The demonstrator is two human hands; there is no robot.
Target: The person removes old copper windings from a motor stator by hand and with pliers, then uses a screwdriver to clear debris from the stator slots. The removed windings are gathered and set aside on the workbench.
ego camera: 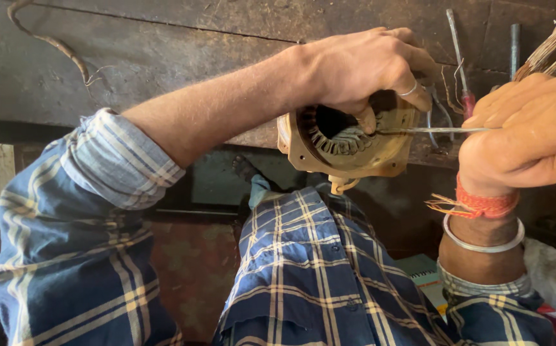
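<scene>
The left hand [368, 67] clamps its fingers on a tan, round motor stator [348, 141] at the desk [162, 57] edge, bore facing the camera. The right hand [534, 138] seems closed around a thin metal rod [438, 130] lying horizontally, tip pointing left into the slotted bore.

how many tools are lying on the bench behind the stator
2. A red-handled screwdriver lies just right of the left hand, and a plain metal rod lies further right. The right hand may hide others.

Blue plaid shirt [303, 269] with cream stripes, sleeves rolled; silver ring on the left hand [368, 67]; red thread and metal bangle circle the right wrist.
</scene>
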